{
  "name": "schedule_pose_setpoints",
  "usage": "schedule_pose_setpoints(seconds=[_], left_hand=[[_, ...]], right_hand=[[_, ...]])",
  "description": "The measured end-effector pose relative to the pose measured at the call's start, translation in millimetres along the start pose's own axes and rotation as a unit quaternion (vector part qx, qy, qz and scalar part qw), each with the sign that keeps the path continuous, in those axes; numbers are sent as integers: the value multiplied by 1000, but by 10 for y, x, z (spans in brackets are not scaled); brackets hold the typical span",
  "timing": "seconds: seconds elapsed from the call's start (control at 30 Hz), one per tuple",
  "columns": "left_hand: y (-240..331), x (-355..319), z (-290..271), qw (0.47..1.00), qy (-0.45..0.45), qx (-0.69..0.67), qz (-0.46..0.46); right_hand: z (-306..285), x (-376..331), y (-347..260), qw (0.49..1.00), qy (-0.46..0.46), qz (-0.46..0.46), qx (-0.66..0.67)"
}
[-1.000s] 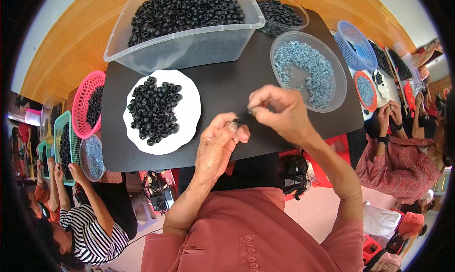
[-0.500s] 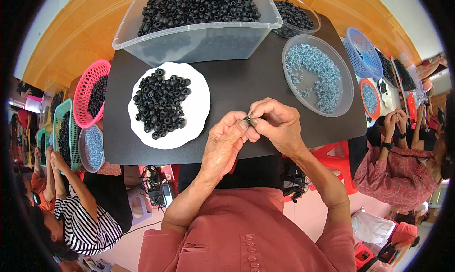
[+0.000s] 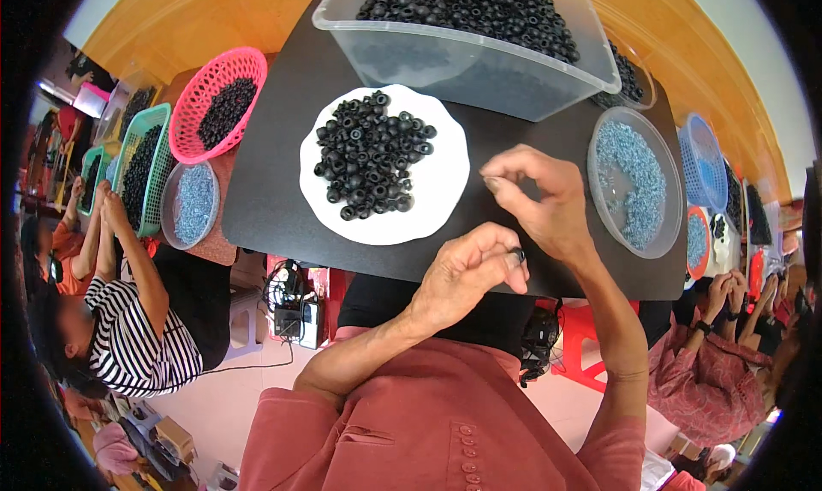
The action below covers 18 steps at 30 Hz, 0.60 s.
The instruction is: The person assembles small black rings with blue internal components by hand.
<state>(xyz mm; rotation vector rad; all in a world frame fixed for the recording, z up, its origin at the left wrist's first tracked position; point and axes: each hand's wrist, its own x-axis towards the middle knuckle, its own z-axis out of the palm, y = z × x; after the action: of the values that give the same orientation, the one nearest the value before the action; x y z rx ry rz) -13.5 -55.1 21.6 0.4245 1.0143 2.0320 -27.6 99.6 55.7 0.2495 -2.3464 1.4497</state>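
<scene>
A small black ring-shaped piece [image 3: 517, 255] is pinched at the fingertips of my left hand [image 3: 471, 273], just off the table's near edge. My right hand [image 3: 548, 202] is apart from it, farther up and to the right over the dark table. Its thumb and forefinger are closed in a pinch, and whatever may be between them is too small to make out. On the left, a white scalloped plate [image 3: 445, 202] bears many loose black pieces [image 3: 368, 153] of the same kind. To the right stands a round clear bowl [image 3: 602, 202] of small pale-blue clear parts [image 3: 644, 187].
A large translucent bin [image 3: 479, 71] of black pieces stands at the back. A pink basket [image 3: 184, 119], a green basket [image 3: 167, 183] and a blue basket [image 3: 702, 166] are on neighbouring tables. Co-workers [image 3: 145, 337] sit on both sides. A red stool [image 3: 586, 354] stands below the table.
My hands, together around a small piece before, have come apart; the right one moved up and away, while the left keeps the black piece. The whole view has shifted, with the plate appearing farther right.
</scene>
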Motion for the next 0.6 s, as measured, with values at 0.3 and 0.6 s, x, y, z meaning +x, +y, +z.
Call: schedule_pose_setpoints(seconds=[0.3, 0.6], left_hand=[[17, -131, -152, 1000, -6, 14, -3], [44, -121, -184, 1000, -19, 7, -7]], right_hand=[[400, 492, 44, 948, -223, -144, -178], [516, 492, -13, 911, -241, -142, -302]])
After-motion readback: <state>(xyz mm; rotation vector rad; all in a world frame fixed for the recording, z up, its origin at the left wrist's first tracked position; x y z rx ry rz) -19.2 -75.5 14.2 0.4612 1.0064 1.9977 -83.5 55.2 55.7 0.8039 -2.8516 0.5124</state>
